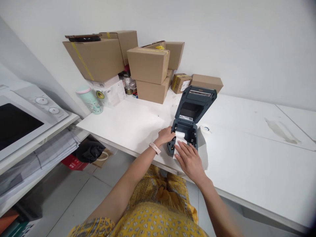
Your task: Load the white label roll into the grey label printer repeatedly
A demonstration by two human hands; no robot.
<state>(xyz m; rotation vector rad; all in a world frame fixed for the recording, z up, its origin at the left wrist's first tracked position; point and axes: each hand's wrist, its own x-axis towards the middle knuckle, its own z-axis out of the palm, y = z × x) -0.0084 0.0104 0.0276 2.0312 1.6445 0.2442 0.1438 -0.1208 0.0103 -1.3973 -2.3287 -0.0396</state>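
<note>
A dark grey label printer (184,122) stands on the white table with its lid tilted up and back. Inside it sits a small white paper roll (180,134), and a strip of label paper (176,152) runs from it over the printer's front. My left hand (165,135) grips the printer's left edge, its fingertips beside the roll and partly hidden. Stretched out over the paper strip, the fingers of my right hand (190,159) lie flat and cover part of it.
White backing paper (202,149) lies right of the printer on the table (247,138). Cardboard boxes (148,65) are stacked by the wall, with a mint tumbler (90,101) at the left. A microwave (27,115) stands on a shelf unit at far left.
</note>
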